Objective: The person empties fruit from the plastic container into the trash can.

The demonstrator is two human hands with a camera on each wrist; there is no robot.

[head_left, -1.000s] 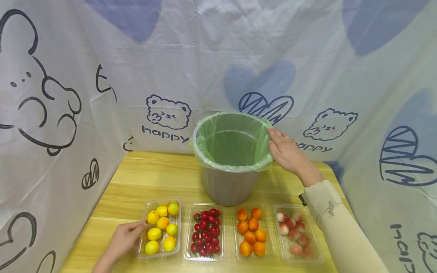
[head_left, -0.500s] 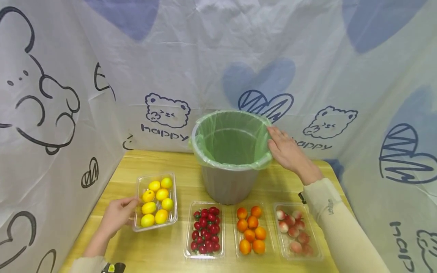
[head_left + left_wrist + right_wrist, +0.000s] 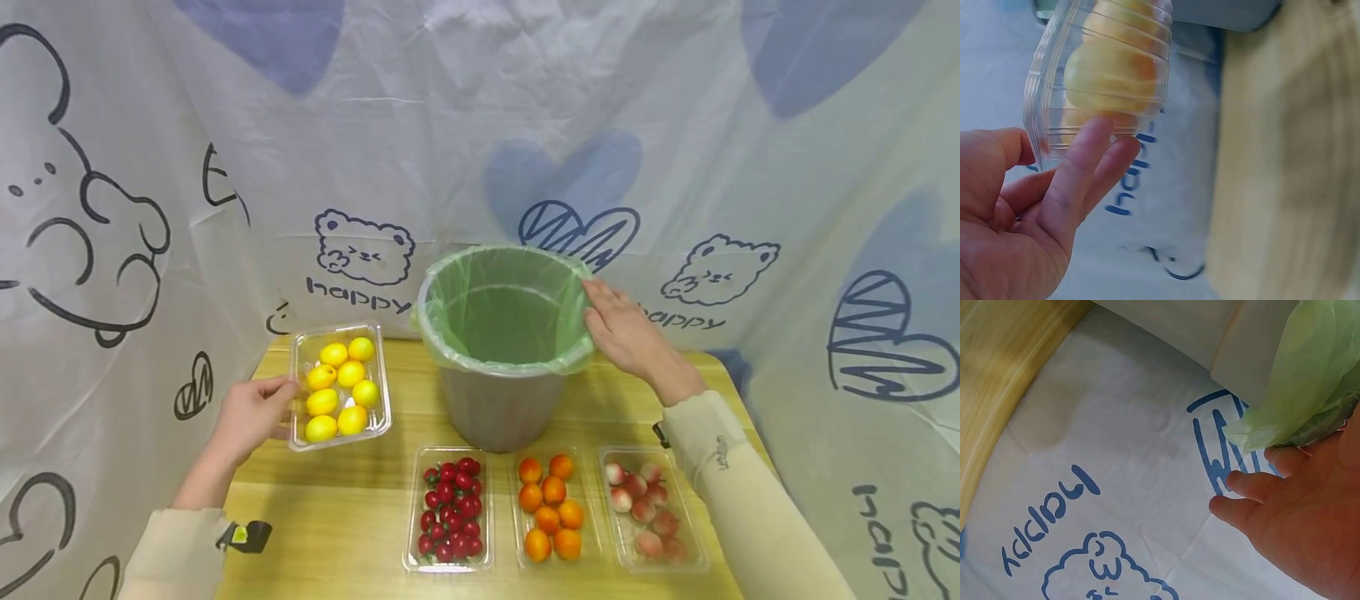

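My left hand (image 3: 253,412) pinches the left edge of a clear plastic fruit box (image 3: 383,392), thumb on the rim and fingers under its side. Several yellow lemons (image 3: 322,402) lie in the box, which is raised over the back left of the table. In the left wrist view the fingers (image 3: 1075,169) press against the ribbed wall. My right hand (image 3: 626,333) rests with fairly straight fingers on the right rim of a grey bin (image 3: 498,408). The bin is lined with a green plastic bag (image 3: 510,325), whose edge folds over the rim.
Along the front of the wooden table (image 3: 322,517) lie a box of small red fruits (image 3: 453,508), a box of orange fruits (image 3: 551,508) and a box of pinkish-white fruits (image 3: 648,508). Printed cloth (image 3: 457,167) hangs behind and on both sides.
My left hand has lifted the lemon box from the front row and carried it away from me, up toward the bin's left side. The right hand stays on the bin rim.
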